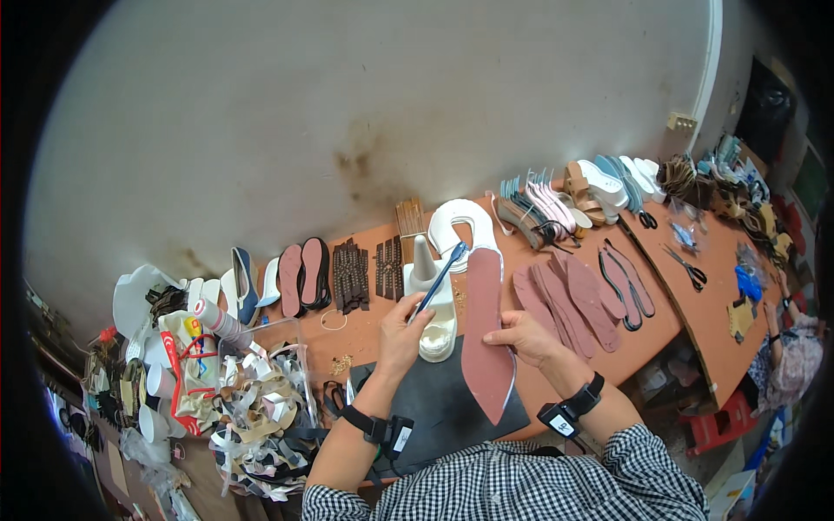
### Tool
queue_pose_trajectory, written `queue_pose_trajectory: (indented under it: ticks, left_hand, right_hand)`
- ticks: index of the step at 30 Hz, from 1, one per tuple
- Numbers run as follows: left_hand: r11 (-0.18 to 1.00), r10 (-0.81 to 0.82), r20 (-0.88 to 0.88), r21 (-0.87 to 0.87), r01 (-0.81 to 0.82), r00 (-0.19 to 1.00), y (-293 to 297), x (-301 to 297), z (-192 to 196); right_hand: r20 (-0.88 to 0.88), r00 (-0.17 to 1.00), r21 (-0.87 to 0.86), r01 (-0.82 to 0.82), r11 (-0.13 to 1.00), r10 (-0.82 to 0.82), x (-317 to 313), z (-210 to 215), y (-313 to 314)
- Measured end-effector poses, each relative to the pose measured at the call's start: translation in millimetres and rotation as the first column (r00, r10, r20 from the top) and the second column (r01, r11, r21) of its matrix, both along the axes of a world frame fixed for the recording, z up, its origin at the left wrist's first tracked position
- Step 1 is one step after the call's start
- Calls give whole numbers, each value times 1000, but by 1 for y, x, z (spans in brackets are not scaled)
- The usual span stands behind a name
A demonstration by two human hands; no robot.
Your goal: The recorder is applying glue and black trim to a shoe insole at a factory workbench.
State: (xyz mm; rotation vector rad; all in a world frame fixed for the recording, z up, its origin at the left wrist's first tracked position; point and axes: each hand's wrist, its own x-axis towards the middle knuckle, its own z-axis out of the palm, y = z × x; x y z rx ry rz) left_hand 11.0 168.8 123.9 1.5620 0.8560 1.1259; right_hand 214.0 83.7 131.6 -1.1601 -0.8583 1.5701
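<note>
Near the body, a flat black mat [413, 404] is laid on the orange-brown bench [656, 334]. Above it, a long pink sole-shaped sheet with a pale edge and a pointed near end [484, 326] is held up, its right edge grasped by the fingers of the right hand [526, 339], thumb on top. A slender blue brush-like tool [441, 280] is pinched in the fingers of the left hand [404, 334], slanted away toward the sheet's far end; whether contact is made cannot be told.

Handling, as judged: the sheet is best gripped by its edge only, kept level, and held clear of the white plastic pot of whitish paste [437, 346] just beside it. A light load on the tool and thin, even strokes are advised; lumps at the edge are best avoided.

Count, near to far: mat, one; held sheet, one; tool, one; pot, one. Loose pink flat soles [586, 300] fanned to the right, at least four, overlaps uncertain. Dark-edged pink soles [621, 282], two. Brown woven strap bundles [351, 276], two. White horseshoe-shaped pile [460, 217], one; its layers cannot be counted.
</note>
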Motion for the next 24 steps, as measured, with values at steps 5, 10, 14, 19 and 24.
queue_pose_trajectory:
  ticks: [5,10,14,19,24]
  left_hand:
    - [999,-36,0,-29,36,999,0,5,5]
    - [1000,-14,11,-15,15,1000,2,7,-2]
    - [999,-24,21,-33,25,999,0,8,-1]
    - [998,-19,10,-53,20,1000,-5,6,-7]
    - [1000,-14,-31,-27,14,999,-13,2,-7]
  right_hand:
    - [-36,999,4,5,1000,-5,-2,3,-2]
    - [-28,999,29,-16,999,17,-3,4,-2]
    - [-23,999,39,-23,999,24,-2,3,-5]
    - [-50,998,55,-21,998,24,-2,0,-7]
    - [-70,997,63,-20,998,24,-3,-2,-9]
